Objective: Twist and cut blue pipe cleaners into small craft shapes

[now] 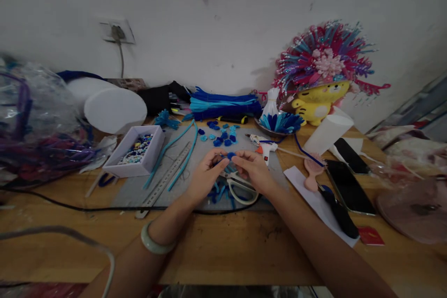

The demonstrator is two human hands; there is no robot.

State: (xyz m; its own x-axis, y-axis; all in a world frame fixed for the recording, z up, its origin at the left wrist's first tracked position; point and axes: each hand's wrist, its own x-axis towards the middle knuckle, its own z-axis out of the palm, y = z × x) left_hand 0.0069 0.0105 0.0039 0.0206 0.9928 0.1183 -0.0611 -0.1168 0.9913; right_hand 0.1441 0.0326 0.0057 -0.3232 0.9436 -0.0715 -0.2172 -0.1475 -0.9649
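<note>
The left hand and right hand meet above the grey mat on the table, their fingers pinching a small blue fuzzy piece between them. White-handled scissors lie just below the hands, with blue scraps around them. Beyond the hands, small blue curls are scattered on the mat. To the left lie a metal ruler, light-blue pipe cleaners and a white box holding beads; a glue gun rests to the right.
</note>
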